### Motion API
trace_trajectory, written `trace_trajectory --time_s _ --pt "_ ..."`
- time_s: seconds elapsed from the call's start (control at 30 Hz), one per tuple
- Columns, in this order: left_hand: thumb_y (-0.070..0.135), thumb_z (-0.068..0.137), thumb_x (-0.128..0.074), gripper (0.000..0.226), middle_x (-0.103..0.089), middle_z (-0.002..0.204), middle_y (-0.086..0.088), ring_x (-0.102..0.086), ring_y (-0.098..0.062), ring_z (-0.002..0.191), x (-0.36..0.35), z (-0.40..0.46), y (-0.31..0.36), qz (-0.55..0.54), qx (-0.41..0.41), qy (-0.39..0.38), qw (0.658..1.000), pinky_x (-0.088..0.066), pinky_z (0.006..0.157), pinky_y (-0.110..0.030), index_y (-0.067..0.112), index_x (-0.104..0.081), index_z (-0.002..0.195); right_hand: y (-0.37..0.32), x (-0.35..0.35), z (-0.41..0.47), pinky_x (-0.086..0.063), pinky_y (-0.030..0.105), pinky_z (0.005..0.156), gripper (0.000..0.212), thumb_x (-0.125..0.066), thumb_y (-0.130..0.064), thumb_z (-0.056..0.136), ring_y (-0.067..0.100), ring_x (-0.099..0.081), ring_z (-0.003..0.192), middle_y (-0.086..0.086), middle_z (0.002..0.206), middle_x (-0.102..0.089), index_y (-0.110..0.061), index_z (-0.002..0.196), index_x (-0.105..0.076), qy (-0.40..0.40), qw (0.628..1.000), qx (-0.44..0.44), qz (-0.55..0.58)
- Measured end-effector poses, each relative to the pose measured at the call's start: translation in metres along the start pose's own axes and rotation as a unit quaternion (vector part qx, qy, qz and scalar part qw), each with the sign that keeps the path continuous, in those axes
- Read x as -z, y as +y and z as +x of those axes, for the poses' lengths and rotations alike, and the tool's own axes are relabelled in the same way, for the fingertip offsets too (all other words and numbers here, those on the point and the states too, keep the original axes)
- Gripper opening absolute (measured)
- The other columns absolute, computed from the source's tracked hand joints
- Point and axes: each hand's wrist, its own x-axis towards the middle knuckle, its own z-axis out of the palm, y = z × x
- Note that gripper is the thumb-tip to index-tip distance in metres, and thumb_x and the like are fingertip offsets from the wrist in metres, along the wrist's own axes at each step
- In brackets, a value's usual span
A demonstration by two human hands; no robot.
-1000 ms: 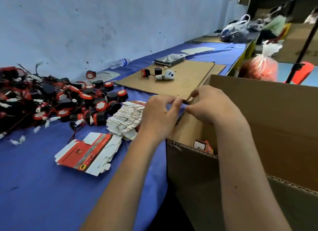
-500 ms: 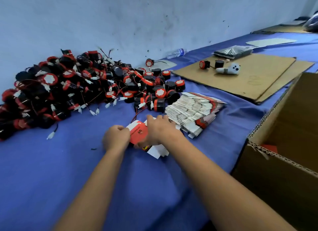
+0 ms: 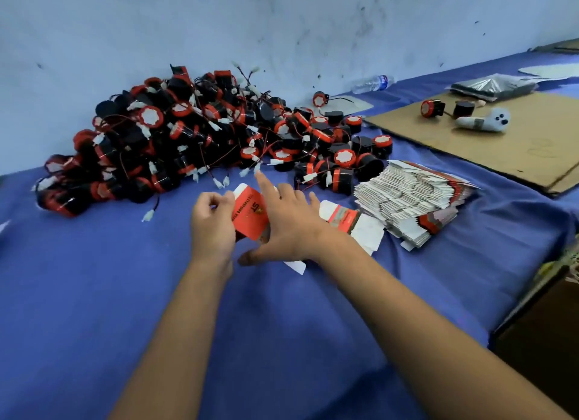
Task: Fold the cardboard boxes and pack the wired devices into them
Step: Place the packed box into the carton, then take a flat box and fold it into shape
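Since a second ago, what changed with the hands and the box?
Both hands left the big carton's edge for the table. Left hand now grips a red box blank, lifted and partly opened; right hand spreads open against it. Device pile and stack of flat blanks unchanged.

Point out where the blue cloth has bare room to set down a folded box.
Bare cloth lies near the front edge, left of the left hand. It is crowded between the device pile and the stack of flat boxes.

Soft even light, faint shadows, wide-angle bend at edges, slight blur w/ compression.
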Motion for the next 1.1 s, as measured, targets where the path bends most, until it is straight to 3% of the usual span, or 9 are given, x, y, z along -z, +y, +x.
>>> trace_trajectory --time_s 0.13,0.27,0.33,0.43,0.57,0.67,0.73,0.87,1.1 --pt "0.052 0.107 -0.041 0.045 -0.071 0.083 0.005 -0.067 -0.012 0.08 0.061 -0.002 -0.003 -0.132 -0.011 -0.054 0.99 -0.055 0.075 -0.031 0.029 -0.071 0.083 -0.041 -0.033 0.023 -0.03 0.052 0.118 0.142 -0.087 -0.068 0.062 0.031 -0.043 0.135 0.007 0.142 -0.047 -0.031 0.163 0.007 -0.004 0.986 0.099 0.133" --pt "0.068 0.1 -0.023 0.072 -0.073 0.102 -0.006 -0.066 -0.023 0.102 0.115 0.009 -0.016 -0.028 -0.108 -0.118 0.987 -0.049 0.098 -0.044 0.015 -0.071 0.099 -0.073 -0.066 0.038 -0.051 0.031 0.105 0.121 -0.083 -0.04 0.076 0.006 -0.065 0.118 -0.011 0.127 -0.069 -0.034 0.163 0.0 -0.153 0.878 0.12 0.438" --pt "0.066 0.095 -0.025 0.075 -0.075 0.099 -0.008 -0.068 -0.022 0.1 0.129 0.015 -0.024 0.059 -0.135 -0.106 0.983 -0.048 0.1 -0.042 0.006 -0.071 0.093 -0.089 -0.075 0.046 -0.053 0.026 0.095 0.117 -0.076 -0.05 0.075 0.009 -0.07 0.1 -0.01 0.104 -0.07 -0.029 0.164 -0.002 -0.155 0.854 0.093 0.489" --pt "0.059 0.097 -0.025 0.075 -0.071 0.093 -0.02 -0.064 -0.035 0.096 0.142 0.019 -0.034 0.113 -0.186 -0.087 0.972 -0.047 0.092 -0.045 -0.003 -0.064 0.08 -0.1 -0.079 0.048 -0.043 0.044 0.083 0.116 -0.082 -0.074 0.06 0.027 -0.057 0.08 0.016 0.099 -0.054 -0.014 0.146 -0.032 -0.162 0.794 0.095 0.579" --pt "0.053 0.103 -0.032 0.044 -0.064 0.115 0.002 -0.058 -0.034 0.107 0.139 0.021 -0.031 0.104 -0.262 0.005 0.959 -0.047 0.091 -0.051 0.024 -0.065 0.107 -0.095 -0.085 0.058 -0.059 0.036 0.09 0.084 -0.081 -0.082 0.05 0.02 -0.073 0.103 0.003 0.112 -0.076 -0.025 0.112 -0.079 -0.218 0.724 0.078 0.65" --pt "0.056 0.105 -0.024 0.045 -0.059 0.105 0.026 -0.049 -0.024 0.108 0.135 0.017 -0.033 0.193 -0.28 0.016 0.94 -0.042 0.093 -0.057 0.035 -0.063 0.1 -0.089 -0.095 0.054 -0.058 0.038 0.095 0.106 -0.089 -0.076 0.043 0.02 -0.068 0.12 -0.001 0.13 -0.071 -0.035 0.137 -0.063 -0.218 0.69 0.032 0.69" --pt "0.057 0.103 -0.022 0.054 -0.062 0.095 0.017 -0.048 -0.025 0.102 0.133 0.015 -0.036 0.216 -0.247 0.001 0.945 -0.039 0.091 -0.059 0.025 -0.065 0.09 -0.086 -0.1 0.053 -0.055 0.043 0.101 0.128 -0.091 -0.074 0.041 0.024 -0.064 0.127 0.001 0.14 -0.065 -0.033 0.152 -0.043 -0.207 0.686 0.016 0.697" --pt "0.054 0.102 -0.023 0.057 -0.052 0.076 0.005 -0.043 -0.021 0.088 0.132 0.017 -0.036 0.232 -0.242 -0.003 0.942 -0.039 0.085 -0.059 0.015 -0.054 0.074 -0.079 -0.105 0.054 -0.053 0.046 0.104 0.116 -0.091 -0.072 0.047 0.028 -0.064 0.125 0.006 0.134 -0.068 -0.031 0.147 -0.048 -0.21 0.671 0.043 0.71" --pt "0.047 0.104 -0.032 0.048 -0.06 0.104 0.014 -0.058 -0.023 0.106 0.131 0.014 -0.029 0.189 -0.295 -0.006 0.937 -0.046 0.092 -0.052 0.012 -0.065 0.103 -0.083 -0.109 0.05 -0.051 0.048 0.106 0.119 -0.085 -0.075 0.048 0.028 -0.059 0.132 0.007 0.145 -0.059 -0.026 0.149 -0.047 -0.251 0.66 0.071 0.705"
